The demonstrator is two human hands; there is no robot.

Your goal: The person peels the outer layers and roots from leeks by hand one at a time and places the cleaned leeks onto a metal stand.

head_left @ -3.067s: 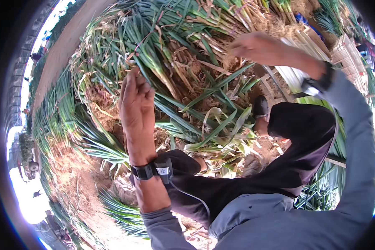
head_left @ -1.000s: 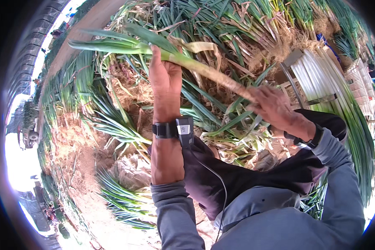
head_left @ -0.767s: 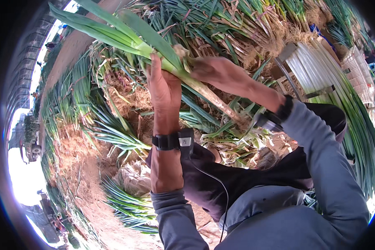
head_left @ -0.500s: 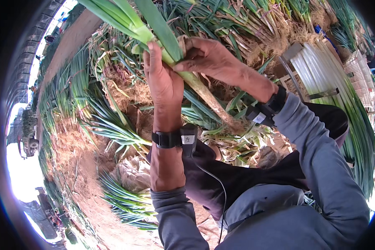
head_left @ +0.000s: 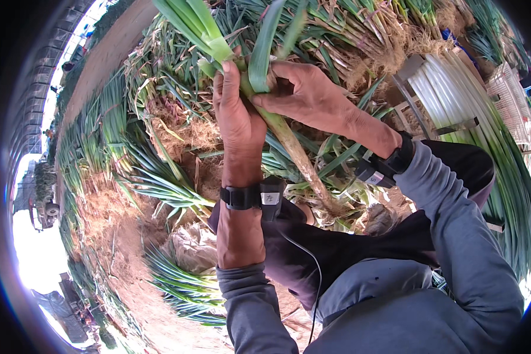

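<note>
My left hand is closed round a long green onion just below where its leaves fan out. The stalk slants down to the right and ends in a brownish, rooty base. Its green tops rise toward the upper left. My right hand pinches a broad green outer leaf beside the stalk, its fingers curled near my left hand. That leaf stands away from the stalk and arches upward. Whether its lower end is still joined is hidden by the fingers.
Unpeeled green onions with dry roots lie heaped ahead and to the left. On the right, white-stemmed onions rest on a metal-framed rack, with a pale plastic crate beyond. A leafy bundle lies on the dirt ground at lower left.
Both hands have shifted slightly right and down with the onion. The outer leaf, lying along the stalk before, now stands apart from it in my right hand.
</note>
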